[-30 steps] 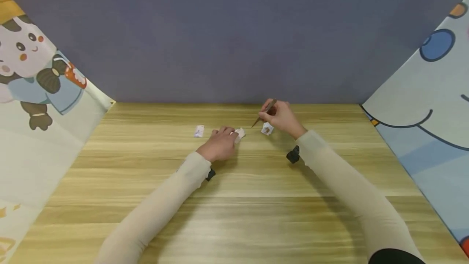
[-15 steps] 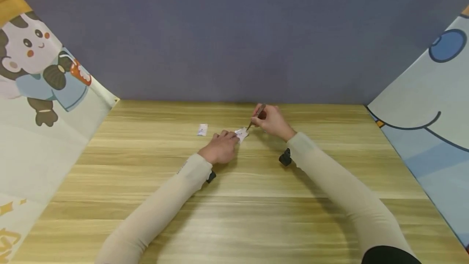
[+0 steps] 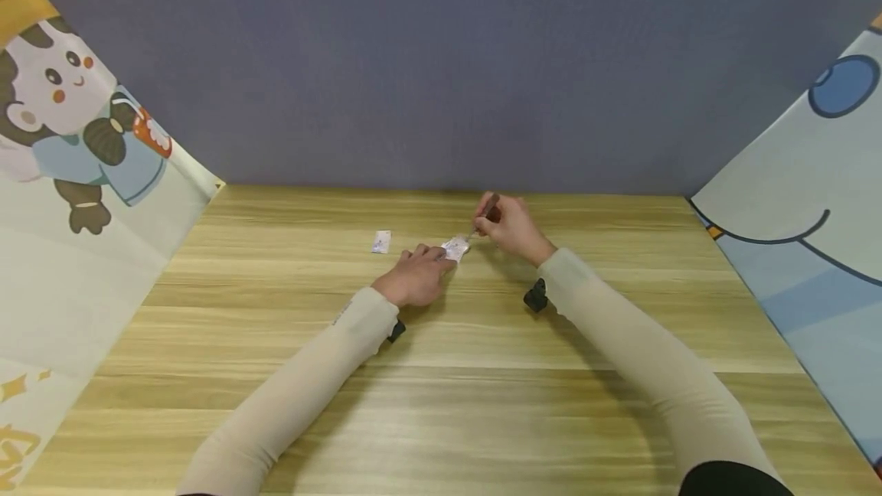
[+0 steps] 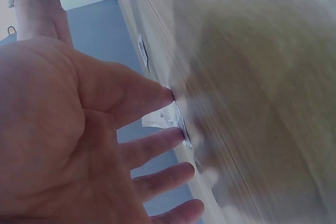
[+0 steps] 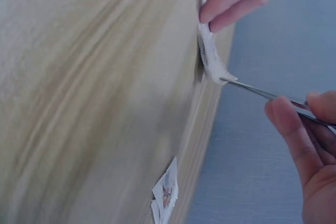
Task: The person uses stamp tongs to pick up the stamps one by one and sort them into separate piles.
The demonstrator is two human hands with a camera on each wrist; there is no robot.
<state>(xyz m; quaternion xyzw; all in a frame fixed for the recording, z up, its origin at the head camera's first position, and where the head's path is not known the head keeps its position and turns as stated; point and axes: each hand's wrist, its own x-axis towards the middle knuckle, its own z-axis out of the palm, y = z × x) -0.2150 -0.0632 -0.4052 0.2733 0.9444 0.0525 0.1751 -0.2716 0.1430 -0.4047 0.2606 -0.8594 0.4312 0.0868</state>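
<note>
Tweezers (image 5: 253, 88) are pinched between the thumb and fingers of my right hand (image 3: 511, 228). Their tips meet the corner of a small white stamp-like paper (image 3: 456, 248), which bends up at that end in the right wrist view. My left hand (image 3: 413, 278) rests by the opposite end, with thumb and forefinger (image 4: 157, 142) pressing it to the table and the other fingers extended. Below the tweezers in the right wrist view lies a stamp (image 5: 167, 192) with toothed edges and a small picture; the right hand mostly covers it in the head view.
Another small printed paper (image 3: 381, 242) lies on the wood-grain table (image 3: 482, 404), left of my left hand. A dark blue-grey panel (image 3: 441, 75) rises behind the table's far edge. Cartoon-printed panels (image 3: 76, 266) flank both sides.
My right hand has moved left, bringing the tweezers from above the table to the paper's corner. The left hand has stayed on the paper. The picture stamp is now mostly covered in the head view.
</note>
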